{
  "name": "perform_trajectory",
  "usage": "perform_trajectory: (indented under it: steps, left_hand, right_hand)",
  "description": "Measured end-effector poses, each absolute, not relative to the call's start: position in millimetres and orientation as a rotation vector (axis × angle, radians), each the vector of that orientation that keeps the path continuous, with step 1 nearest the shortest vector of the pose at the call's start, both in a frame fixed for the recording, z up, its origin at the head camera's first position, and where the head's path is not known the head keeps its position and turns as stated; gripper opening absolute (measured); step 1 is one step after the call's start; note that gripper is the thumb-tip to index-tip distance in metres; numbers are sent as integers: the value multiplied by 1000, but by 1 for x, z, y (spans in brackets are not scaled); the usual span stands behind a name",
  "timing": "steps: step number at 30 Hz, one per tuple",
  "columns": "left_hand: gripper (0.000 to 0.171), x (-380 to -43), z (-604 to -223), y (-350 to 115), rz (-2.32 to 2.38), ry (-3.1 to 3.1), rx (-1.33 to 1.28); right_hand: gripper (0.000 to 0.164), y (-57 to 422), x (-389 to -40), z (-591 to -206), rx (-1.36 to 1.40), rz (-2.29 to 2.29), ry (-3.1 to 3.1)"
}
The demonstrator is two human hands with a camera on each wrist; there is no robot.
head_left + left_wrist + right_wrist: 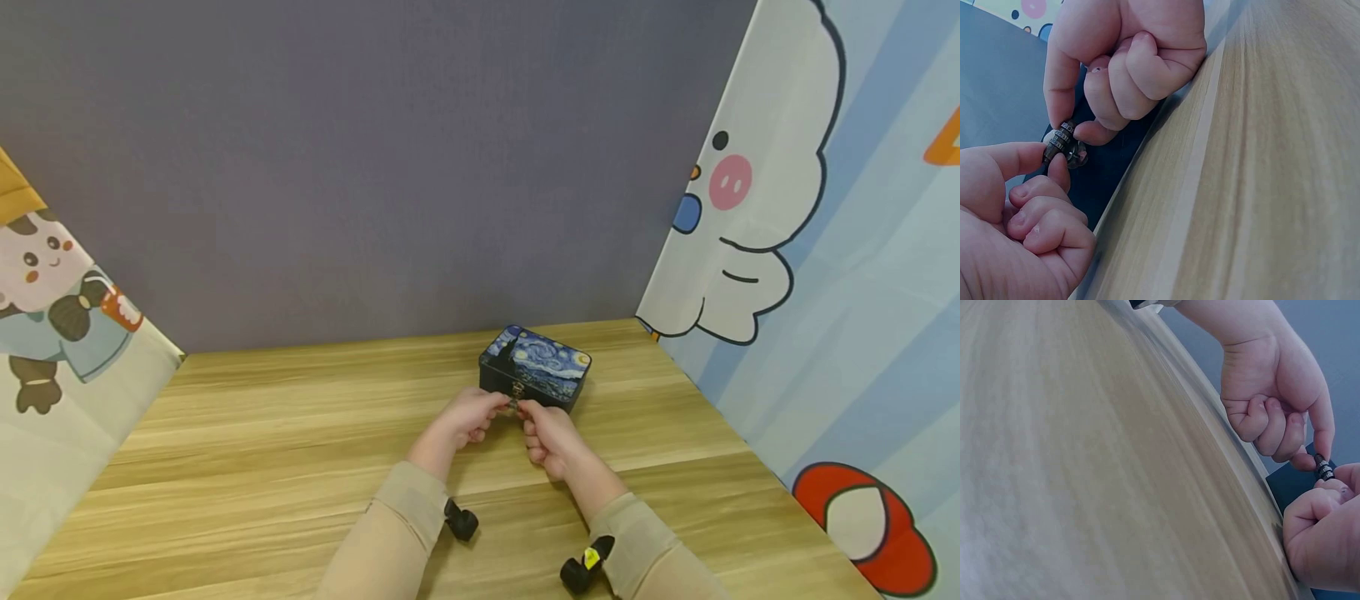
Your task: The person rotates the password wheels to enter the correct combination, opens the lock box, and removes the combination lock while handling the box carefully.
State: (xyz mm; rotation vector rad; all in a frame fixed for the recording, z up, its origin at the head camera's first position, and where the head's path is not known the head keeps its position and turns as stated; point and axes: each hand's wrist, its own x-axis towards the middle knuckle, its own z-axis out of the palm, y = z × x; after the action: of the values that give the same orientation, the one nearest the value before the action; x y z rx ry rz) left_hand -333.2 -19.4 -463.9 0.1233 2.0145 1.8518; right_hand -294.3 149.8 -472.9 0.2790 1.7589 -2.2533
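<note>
A dark box [551, 360] with a swirling blue-and-yellow night-sky picture on its lid sits closed at the back right of the table. At its front clasp [517, 389] is a small combination padlock [1060, 141] with numbered dials. My left hand [471, 414] pinches one end of the padlock between thumb and index finger, its other fingers curled in. From the opposite side, my right hand [549, 435] pinches the other end the same way, as the left wrist view shows. Fingertips partly cover the padlock in the right wrist view.
The wooden table [300, 442] reaches back to a grey panel [375, 167]. Cartoon-printed sheets stand at the left [67, 333] and right [847, 292]. A black wrist camera [461, 521] is strapped on the left sleeve, another [581, 571] on the right.
</note>
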Motion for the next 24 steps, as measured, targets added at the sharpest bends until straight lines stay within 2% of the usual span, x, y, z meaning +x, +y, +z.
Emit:
perform_trajectory:
  steps: [10,24]
  left_hand:
    - [33,-334,-464,-20,1860,2008,118]
    - [26,-334,-464,-20,1870,1988,124]
  right_hand:
    - [28,152,-294,-472,281,-2260,1727]
    - [41,152,-293,-473,207,-2187,1862]
